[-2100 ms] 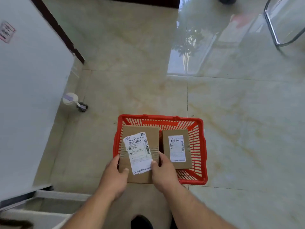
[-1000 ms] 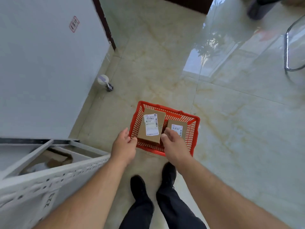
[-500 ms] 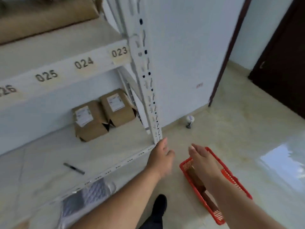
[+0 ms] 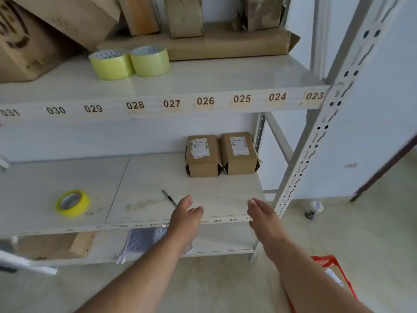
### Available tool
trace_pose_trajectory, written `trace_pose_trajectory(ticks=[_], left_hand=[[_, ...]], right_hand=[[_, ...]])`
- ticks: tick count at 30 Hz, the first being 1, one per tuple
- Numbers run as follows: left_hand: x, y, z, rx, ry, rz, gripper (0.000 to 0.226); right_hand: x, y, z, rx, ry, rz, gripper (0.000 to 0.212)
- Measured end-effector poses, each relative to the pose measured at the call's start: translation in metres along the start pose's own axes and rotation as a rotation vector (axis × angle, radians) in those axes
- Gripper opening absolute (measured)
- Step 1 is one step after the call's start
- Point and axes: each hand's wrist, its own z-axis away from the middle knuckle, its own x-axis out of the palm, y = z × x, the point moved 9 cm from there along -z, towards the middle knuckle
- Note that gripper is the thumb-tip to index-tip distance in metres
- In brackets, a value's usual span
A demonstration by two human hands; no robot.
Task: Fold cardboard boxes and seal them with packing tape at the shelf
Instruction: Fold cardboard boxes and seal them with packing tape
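Both empty, relaxed-fingered: left hand (image 4: 186, 214) and right hand (image 4: 261, 213) over smooth white metal shelf (image 4: 144, 177) near two matte brown cardboard boxes (image 4: 222, 153), glossy yellow tape roll (image 4: 72, 202)

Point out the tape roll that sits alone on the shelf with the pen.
The yellow roll on the middle shelf, left of the pen. The other two rolls sit touching, side by side, on the shelf above.

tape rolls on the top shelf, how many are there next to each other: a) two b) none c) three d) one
a: two yellow-green tape rolls sit side by side and touching on the top shelf, above the 028 and 029 labels; a third roll lies apart on the shelf below.
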Motion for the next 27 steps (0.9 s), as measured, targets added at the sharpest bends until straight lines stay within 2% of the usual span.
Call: trace_pose_trajectory(ticks=[2,5,10,16,20,22,24,27], left_hand=[[-0.021,-0.006,-0.013,-0.007,0.004,-0.004,0.058],[-0.051,-0.014,-0.039,-0.023,0.002,-0.026,0.060],[-0.079,-0.033,-0.092,-0.065,-0.061,-0.045,0.062],[-0.077,-0.044,-0.153,-0.093,-0.133,-0.061,0.067],[-0.065,-0.034,-0.201,-0.077,-0.085,-0.072,0.069],[-0.051,-0.024,-0.226,-0.064,-0.075,-0.058,0.053],[-0.036,-0.012,-0.245,-0.037,-0.085,-0.047,0.020],[-0.015,-0.008,-0.279,-0.032,-0.109,-0.061,0.026]], right_hand=[[0.017,-0.005,-0.013,0.006,0.008,0.007,0.060],[0.043,-0.010,-0.035,0.056,0.038,0.020,0.064],[0.086,-0.006,-0.071,0.119,0.091,0.014,0.057],[0.109,-0.013,-0.123,0.140,0.093,0.031,0.053],[0.123,-0.030,-0.179,0.108,0.037,0.090,0.040],[0.128,-0.036,-0.212,0.074,0.021,0.179,0.043],[0.132,-0.034,-0.242,0.064,-0.006,0.251,0.029],[0.137,-0.013,-0.302,0.056,-0.062,0.349,0.033]])
